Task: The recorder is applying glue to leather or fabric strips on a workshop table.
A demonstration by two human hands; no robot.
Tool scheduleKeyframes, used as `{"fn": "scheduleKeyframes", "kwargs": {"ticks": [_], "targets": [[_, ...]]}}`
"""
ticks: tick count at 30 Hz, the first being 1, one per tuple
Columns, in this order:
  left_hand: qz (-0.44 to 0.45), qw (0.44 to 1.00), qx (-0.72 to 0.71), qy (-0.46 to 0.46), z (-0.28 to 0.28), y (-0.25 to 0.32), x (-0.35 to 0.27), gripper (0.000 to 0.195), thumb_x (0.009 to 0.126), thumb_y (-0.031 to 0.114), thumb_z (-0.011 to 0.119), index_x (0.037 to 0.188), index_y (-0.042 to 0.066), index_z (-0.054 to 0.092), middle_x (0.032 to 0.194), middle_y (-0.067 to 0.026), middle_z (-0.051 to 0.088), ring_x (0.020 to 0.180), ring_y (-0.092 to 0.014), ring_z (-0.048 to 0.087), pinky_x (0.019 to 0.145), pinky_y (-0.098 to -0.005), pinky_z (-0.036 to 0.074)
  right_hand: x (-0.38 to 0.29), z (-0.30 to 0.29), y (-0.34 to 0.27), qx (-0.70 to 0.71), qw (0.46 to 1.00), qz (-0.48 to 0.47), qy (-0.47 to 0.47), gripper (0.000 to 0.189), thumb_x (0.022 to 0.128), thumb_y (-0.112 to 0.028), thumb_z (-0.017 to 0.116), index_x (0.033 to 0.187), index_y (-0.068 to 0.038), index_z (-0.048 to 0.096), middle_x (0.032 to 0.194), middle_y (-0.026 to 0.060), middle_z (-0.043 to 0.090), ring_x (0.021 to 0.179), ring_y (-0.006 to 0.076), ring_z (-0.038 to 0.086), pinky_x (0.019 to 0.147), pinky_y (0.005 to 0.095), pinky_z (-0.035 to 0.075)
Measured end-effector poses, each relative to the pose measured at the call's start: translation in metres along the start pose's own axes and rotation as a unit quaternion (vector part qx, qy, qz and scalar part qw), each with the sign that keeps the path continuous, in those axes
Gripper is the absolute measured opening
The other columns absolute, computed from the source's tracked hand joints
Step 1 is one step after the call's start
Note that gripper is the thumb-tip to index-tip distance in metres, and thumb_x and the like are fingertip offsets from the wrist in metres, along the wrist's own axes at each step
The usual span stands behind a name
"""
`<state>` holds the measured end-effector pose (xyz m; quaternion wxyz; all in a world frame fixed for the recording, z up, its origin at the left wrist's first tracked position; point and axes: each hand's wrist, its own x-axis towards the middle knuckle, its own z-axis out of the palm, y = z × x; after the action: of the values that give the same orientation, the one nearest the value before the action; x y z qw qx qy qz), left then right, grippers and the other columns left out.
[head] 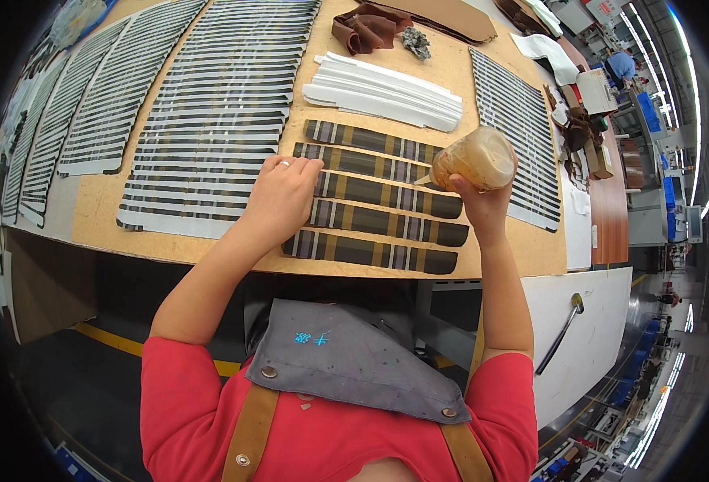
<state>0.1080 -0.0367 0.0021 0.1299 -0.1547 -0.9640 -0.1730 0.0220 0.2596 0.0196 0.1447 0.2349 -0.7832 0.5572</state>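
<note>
Several plaid strips (372,222) in dark green, tan, white and purple lie side by side on the tan work board (258,261). My left hand (283,193), with a ring on one finger, rests at the left ends of the middle strips; its curled fingers hide what is under them. In my right hand (486,208) is a translucent squeeze bottle (481,158) with amber residue inside. It is tipped, its narrow nozzle pointing left and down, close over the right part of a middle strip. Whether the nozzle touches the strip, I cannot tell.
White strips (384,90) lie stacked beyond the plaid ones. Overlapping rows of strips flank them at left (210,120) and right (517,138). Farther back are brown material (369,27) and a grey wad (416,43). A long-handled tool (562,334) lies on a white surface at right.
</note>
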Motion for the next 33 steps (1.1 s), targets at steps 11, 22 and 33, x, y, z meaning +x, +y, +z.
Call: {"fn": "scheduleKeyframes", "kwargs": {"ticks": [11,22,33], "targets": [[-0.025,0.999,-0.023,0.001,0.000,0.003,0.000,0.027,0.083,0.002,0.053,0.110,0.002,0.054,0.100,-0.0121,0.060,0.092,-0.028,0.057,0.089,-0.0389,0.038,0.013,0.001,-0.012,0.214,0.966,0.138,0.041,0.050,0.084,-0.042,0.066,0.115,-0.007,0.047,0.093,0.0046,0.057,0.074,0.0143,0.057,0.063,0.0278,0.049],[0.029,0.998,-0.040,0.028,-0.004,0.022,-0.037,0.028,0.079,0.001,0.056,0.108,0.001,0.055,0.109,-0.0106,0.058,0.104,-0.025,0.055,0.093,-0.0381,0.038,0.026,0.074,-0.039,0.329,0.922,0.203,0.014,0.048,0.085,-0.045,0.064,0.108,-0.005,0.049,0.090,0.0061,0.059,0.064,0.0146,0.059,0.049,0.0249,0.049],[0.001,1.000,-0.026,0.004,0.000,0.020,-0.043,0.033,0.080,0.007,0.056,0.113,0.003,0.055,0.117,-0.0091,0.057,0.115,-0.024,0.049,0.102,-0.0409,0.031,0.016,0.131,-0.039,0.095,0.988,-0.016,-0.118,0.096,0.067,-0.021,0.085,0.136,-0.004,0.021,0.123,0.0114,0.045,0.113,0.0209,0.049,0.094,0.0347,0.043]]}}
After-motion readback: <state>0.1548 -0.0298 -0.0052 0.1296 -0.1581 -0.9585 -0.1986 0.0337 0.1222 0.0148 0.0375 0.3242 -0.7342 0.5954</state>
